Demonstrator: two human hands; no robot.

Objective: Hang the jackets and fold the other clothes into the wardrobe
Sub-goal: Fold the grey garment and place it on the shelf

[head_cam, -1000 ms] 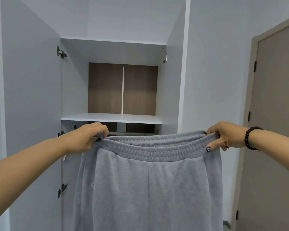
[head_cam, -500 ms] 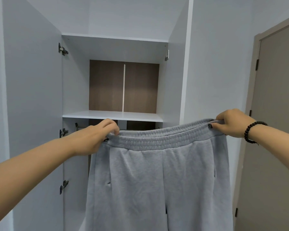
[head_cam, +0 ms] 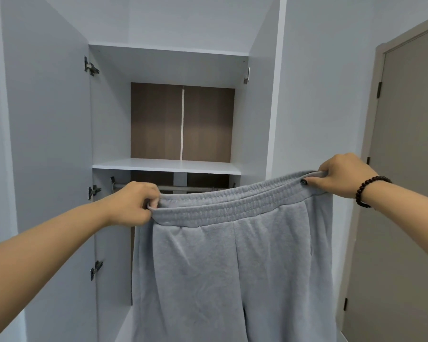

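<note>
Grey sweatpants (head_cam: 223,267) hang spread out in front of the open white wardrobe (head_cam: 109,124). My left hand (head_cam: 134,203) grips the left end of the elastic waistband. My right hand (head_cam: 344,175), with a dark bead bracelet on its wrist, pinches the right end and holds it higher, so the waistband slopes up to the right. The legs drop out of view at the bottom. Behind the waistband a hanging rail (head_cam: 190,187) runs under a white shelf (head_cam: 166,166).
The wardrobe's left door (head_cam: 47,132) stands open at my left, with hinges along its edge. A white side panel and wall (head_cam: 319,107) lie right of the opening. A taupe room door (head_cam: 410,169) is shut at far right.
Both hands have lifted the sweatpants and shifted them to the right. The right hand rose more, tilting the waistband. The rail behind is now uncovered.
</note>
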